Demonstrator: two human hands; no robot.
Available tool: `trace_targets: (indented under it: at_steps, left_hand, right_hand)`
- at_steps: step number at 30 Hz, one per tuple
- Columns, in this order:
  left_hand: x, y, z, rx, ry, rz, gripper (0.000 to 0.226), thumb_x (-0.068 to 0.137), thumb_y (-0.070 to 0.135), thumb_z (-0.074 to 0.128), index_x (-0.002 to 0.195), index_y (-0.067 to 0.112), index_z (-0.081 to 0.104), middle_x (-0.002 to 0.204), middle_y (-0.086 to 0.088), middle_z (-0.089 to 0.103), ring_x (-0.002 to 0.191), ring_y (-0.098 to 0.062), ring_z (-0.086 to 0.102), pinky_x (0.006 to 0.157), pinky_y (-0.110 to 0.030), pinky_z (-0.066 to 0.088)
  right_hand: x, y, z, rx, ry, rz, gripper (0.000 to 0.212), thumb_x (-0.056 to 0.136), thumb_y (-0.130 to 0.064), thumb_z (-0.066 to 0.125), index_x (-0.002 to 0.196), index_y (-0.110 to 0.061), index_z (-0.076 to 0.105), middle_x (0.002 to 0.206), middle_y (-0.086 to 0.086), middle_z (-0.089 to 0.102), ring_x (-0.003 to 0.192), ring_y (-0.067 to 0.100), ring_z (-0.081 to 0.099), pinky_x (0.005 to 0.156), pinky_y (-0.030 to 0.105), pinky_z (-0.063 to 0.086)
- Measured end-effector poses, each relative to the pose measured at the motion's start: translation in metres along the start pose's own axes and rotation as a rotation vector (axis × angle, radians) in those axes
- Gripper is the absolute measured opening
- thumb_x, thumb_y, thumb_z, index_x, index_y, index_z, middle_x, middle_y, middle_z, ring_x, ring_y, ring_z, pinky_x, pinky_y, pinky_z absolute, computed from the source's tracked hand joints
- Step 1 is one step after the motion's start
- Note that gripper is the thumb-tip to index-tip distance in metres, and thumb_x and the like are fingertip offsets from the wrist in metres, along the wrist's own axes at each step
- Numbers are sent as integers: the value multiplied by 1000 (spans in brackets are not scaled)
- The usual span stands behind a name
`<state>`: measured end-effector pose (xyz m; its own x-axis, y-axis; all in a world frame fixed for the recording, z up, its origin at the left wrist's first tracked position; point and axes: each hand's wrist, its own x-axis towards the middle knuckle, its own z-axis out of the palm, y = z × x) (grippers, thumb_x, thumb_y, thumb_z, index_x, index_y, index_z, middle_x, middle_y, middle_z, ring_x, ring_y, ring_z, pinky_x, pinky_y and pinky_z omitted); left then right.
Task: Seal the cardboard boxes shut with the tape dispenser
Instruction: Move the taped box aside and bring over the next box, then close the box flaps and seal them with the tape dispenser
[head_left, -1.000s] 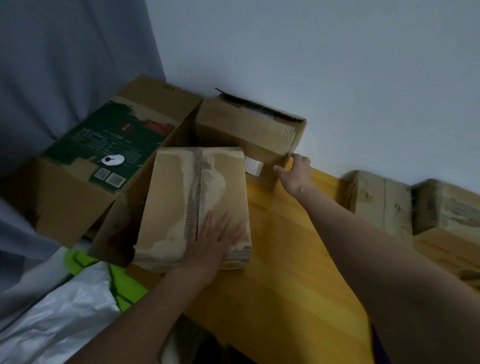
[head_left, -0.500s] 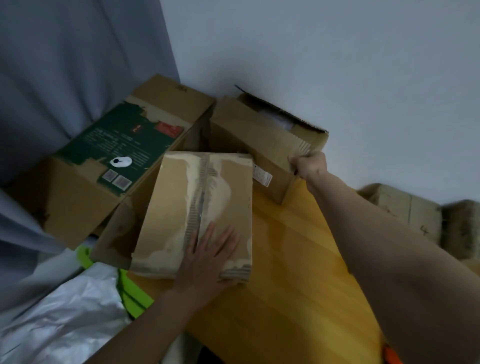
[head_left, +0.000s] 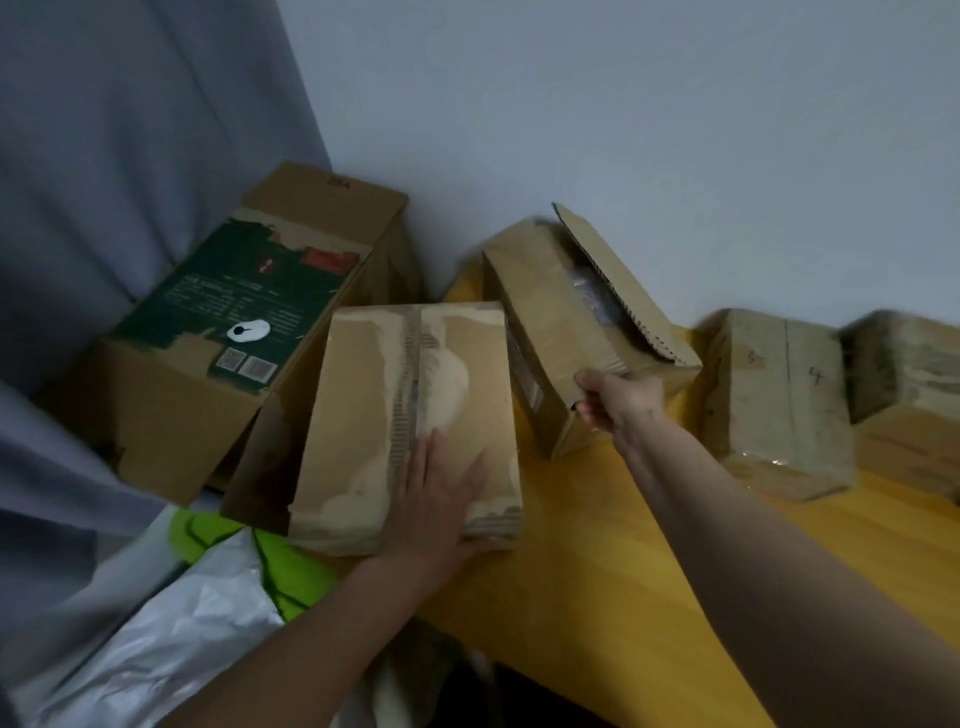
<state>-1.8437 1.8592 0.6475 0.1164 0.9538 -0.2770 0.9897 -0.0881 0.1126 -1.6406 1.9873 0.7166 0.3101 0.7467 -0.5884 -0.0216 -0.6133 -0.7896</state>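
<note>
My left hand (head_left: 439, 499) lies flat, fingers straight, on the near end of the taped box (head_left: 410, 415) at the yellow surface's (head_left: 597, 571) left edge. My right hand (head_left: 618, 402) has a clenched grip on the near corner of the open box (head_left: 561, 332), which sits tilted, its flap (head_left: 623, 286) up. Two sealed boxes (head_left: 779, 400) sit by the wall to the right. A green-printed box (head_left: 234, 322) lies left.

Bare forearms — no sleeves, no gloves
</note>
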Motion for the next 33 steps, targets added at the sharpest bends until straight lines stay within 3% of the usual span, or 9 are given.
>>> trace_targets:
  at_steps: [5,10,15,19,22,24,27,30,33]
  left_hand:
    - [5,-10,-9,6,-10,37,107,85,40,66,139,52,-25,154,-5,-32,141,-30,-30,109,-47,-10]
    - [33,-12,-29,41,-5,118,113,83,-5,58,142,53,-18,156,-5,-30,142,-25,-28,106,-37,-13]
    - [70,7,-46,92,-59,179,112,79,-16,49,147,49,-12,158,-4,-25,146,-25,-20,116,-36,-6]
    - [96,34,-62,205,-20,165,98,85,0,56,151,41,-3,159,-7,1,143,-32,7,116,-40,16]
    - [102,63,-74,-74,68,118,79,89,8,55,152,30,14,155,-11,16,140,-33,20,113,-44,27]
    - [108,87,-84,-365,98,146,75,92,11,51,153,27,11,159,-2,11,145,-27,14,117,-43,22]
    - [119,114,-94,-558,-55,243,71,97,29,45,154,30,2,162,7,-3,148,-20,-2,119,-48,11]
    - [127,117,-88,-391,-139,294,79,94,51,48,154,29,3,162,4,-1,148,-24,-3,118,-49,10]
    - [123,116,-81,-135,-33,292,91,84,63,55,153,27,8,157,-6,13,144,-33,8,115,-53,21]
  right_hand:
    - [-51,42,-17,87,-4,30,12,81,-7,74,85,0,64,51,8,65,37,13,58,37,20,48]
    - [-90,78,-45,128,-85,88,17,81,-7,73,93,0,64,60,12,70,44,15,63,41,22,52]
    - [-116,100,-80,112,-118,131,24,80,-7,72,100,2,63,71,18,72,51,20,65,45,25,53]
    - [-132,110,-103,41,-167,169,29,82,-11,71,104,1,58,76,22,72,50,19,65,42,24,51]
    - [-140,115,-112,29,-142,160,26,82,-15,72,100,-2,59,68,21,70,45,18,61,40,23,48]
    - [-144,118,-114,42,-98,129,21,84,-17,71,94,-3,61,64,18,69,45,18,60,41,24,48]
    - [-152,128,-115,10,8,92,24,84,-22,71,75,-2,65,55,13,65,44,16,58,43,23,47]
    - [-158,142,-120,74,185,80,24,84,-18,72,69,0,66,54,11,62,42,15,55,41,23,46]
    - [-156,155,-125,190,406,49,24,88,-18,68,101,1,60,91,15,66,72,23,65,56,31,53]
